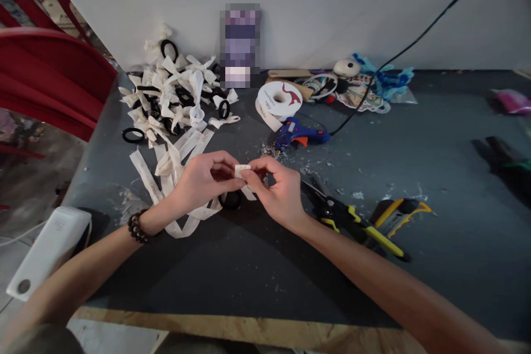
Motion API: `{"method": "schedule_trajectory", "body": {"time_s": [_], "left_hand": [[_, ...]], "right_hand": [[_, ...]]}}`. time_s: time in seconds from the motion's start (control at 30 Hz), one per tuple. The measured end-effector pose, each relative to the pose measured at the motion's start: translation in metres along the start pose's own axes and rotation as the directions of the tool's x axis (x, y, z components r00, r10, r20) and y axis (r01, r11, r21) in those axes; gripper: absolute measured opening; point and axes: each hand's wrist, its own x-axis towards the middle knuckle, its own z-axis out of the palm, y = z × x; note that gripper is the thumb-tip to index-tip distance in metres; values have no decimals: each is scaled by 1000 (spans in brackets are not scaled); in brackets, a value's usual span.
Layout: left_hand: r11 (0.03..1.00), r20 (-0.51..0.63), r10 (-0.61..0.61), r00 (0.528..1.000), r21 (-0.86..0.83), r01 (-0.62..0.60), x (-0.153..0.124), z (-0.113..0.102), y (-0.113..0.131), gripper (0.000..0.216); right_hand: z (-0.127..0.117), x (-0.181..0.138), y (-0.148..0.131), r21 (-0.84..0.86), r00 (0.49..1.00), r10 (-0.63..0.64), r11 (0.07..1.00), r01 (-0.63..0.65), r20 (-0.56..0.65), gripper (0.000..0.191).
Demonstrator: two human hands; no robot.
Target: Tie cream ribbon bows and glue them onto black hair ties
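Note:
My left hand [205,178] and my right hand [279,190] meet over the dark table top [232,265]. Both pinch a small folded piece of cream ribbon [242,170] between thumb and fingers. A longer strip of the same ribbon hangs below and loops under my left wrist [188,224]. A black hair tie [230,199] lies right under the hands. A beaded bracelet [136,228] sits on my left wrist.
A pile of cream ribbon bows and black hair ties [174,94] lies far left. A ribbon spool [280,97], blue glue gun [301,134] with black cable, yellow-black scissors [357,221] and a utility knife [400,211] lie right. A white box [47,249] sits near left; red chair [50,77] beyond.

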Motion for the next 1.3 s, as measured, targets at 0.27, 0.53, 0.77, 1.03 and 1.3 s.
{"method": "schedule_trajectory", "body": {"time_s": [0.27, 0.53, 0.77, 1.03, 1.3], "left_hand": [[953, -186, -119, 975, -297, 60, 1, 7, -4, 21], [935, -51, -197, 979, -309, 172, 4, 3, -8, 25], [942, -3, -198, 980, -277, 190, 2, 5, -12, 30], [923, 70, -284, 956, -249, 292, 3, 1, -6, 39], [925, 59, -228, 972, -299, 235, 1, 2, -8, 28]], "right_hand": [[1, 6, 8, 214, 989, 146, 966, -143, 1, 31], [2, 5, 11, 163, 995, 91, 983, -84, -34, 32], [1, 9, 12, 205, 986, 60, 978, -26, -158, 32], [1, 8, 12, 193, 984, 35, 981, 0, -175, 27], [-1, 7, 16, 247, 994, 43, 969, -18, -96, 35]]}}
